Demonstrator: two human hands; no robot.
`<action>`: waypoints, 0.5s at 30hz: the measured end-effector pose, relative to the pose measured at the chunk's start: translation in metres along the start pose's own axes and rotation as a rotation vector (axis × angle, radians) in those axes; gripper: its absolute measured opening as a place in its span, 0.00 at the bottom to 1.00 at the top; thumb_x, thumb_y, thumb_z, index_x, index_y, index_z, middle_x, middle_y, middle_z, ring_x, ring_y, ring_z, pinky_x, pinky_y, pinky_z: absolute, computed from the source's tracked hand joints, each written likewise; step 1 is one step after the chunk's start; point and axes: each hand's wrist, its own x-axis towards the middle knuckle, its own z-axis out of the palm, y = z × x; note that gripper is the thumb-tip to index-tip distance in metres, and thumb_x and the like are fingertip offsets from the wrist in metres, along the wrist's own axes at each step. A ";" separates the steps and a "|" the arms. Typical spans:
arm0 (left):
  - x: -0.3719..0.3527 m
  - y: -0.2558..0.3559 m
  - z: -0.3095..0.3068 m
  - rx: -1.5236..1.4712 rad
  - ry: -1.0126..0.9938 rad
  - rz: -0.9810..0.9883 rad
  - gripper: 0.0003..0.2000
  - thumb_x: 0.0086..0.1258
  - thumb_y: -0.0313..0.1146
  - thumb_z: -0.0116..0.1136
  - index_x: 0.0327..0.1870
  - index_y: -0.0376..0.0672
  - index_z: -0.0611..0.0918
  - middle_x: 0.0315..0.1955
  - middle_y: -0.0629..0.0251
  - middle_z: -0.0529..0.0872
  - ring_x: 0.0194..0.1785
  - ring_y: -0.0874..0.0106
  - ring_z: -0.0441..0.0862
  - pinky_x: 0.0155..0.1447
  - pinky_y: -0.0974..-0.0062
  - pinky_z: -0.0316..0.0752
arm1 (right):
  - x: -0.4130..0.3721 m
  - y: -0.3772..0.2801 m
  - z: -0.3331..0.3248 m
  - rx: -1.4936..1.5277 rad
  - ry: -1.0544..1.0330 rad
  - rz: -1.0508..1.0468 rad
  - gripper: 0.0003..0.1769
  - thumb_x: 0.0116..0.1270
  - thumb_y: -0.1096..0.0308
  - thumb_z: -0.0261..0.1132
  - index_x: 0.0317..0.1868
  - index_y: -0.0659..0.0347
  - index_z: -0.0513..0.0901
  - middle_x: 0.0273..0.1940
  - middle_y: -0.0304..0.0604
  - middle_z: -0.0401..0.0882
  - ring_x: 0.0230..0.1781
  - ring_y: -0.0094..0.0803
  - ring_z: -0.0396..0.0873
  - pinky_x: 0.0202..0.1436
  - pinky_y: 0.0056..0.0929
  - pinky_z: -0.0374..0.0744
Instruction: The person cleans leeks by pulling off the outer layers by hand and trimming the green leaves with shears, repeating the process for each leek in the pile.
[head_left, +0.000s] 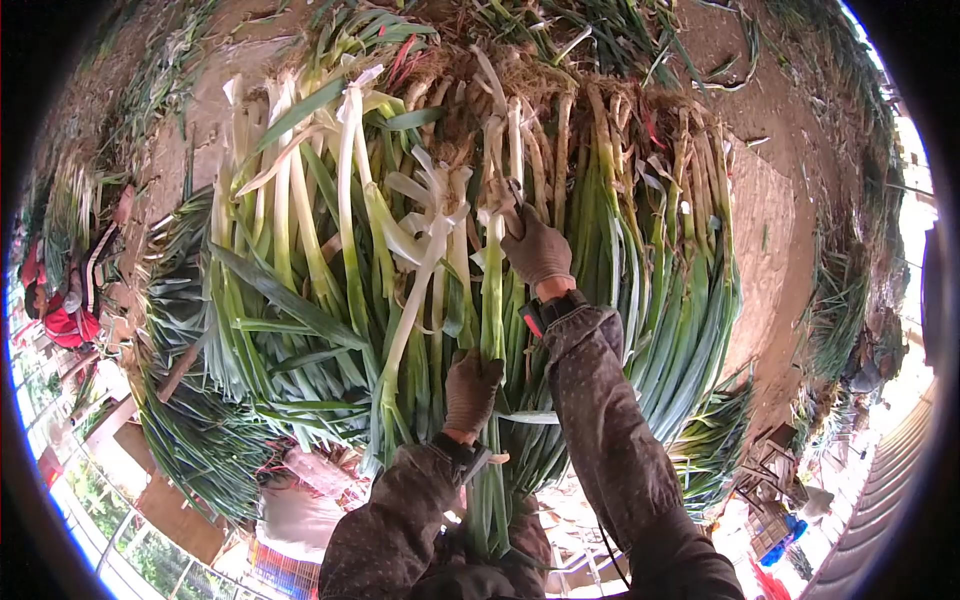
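Note:
A long green onion (492, 290) runs lengthwise in front of me, its pale stem and roots pointing away and its green leaves hanging toward my body. My left hand (472, 392), in a brownish knit glove, is closed round its leafy lower part. Higher up, my right hand (538, 245), gloved alike, has its fingers closed at the pale stem. A small dark thing shows by the right fingertips, too small to name. Just left of this stalk, loose whitish skins (430, 205) hang from other stems. Stalks with stripped white stems (300, 205) lie further left.
A broad pile of green onions (670, 270) with brown, rooty stems lies to the right. More bundles (205, 430) are at the lower left. Brown ground (775, 220) with scattered leaves surrounds the pile. A red item (70, 325) lies at the far left.

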 end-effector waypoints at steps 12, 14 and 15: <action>-0.011 0.004 -0.008 0.067 0.033 0.092 0.13 0.70 0.35 0.65 0.48 0.34 0.83 0.38 0.44 0.85 0.42 0.45 0.85 0.46 0.55 0.79 | -0.003 0.011 -0.005 0.003 -0.036 0.048 0.30 0.72 0.47 0.56 0.70 0.47 0.76 0.44 0.59 0.88 0.47 0.64 0.84 0.50 0.59 0.82; -0.012 0.004 -0.012 0.076 0.021 0.085 0.12 0.72 0.34 0.64 0.48 0.34 0.84 0.38 0.43 0.85 0.43 0.45 0.85 0.46 0.57 0.80 | -0.026 0.030 -0.003 -0.003 -0.048 0.051 0.31 0.71 0.48 0.58 0.72 0.47 0.74 0.44 0.59 0.88 0.47 0.64 0.84 0.50 0.59 0.81; -0.013 0.007 -0.014 0.072 0.001 0.018 0.12 0.73 0.34 0.63 0.49 0.34 0.83 0.39 0.43 0.86 0.43 0.46 0.86 0.47 0.57 0.80 | -0.042 0.037 -0.001 -0.005 -0.054 0.056 0.32 0.70 0.49 0.58 0.73 0.47 0.73 0.44 0.59 0.88 0.47 0.64 0.84 0.50 0.59 0.81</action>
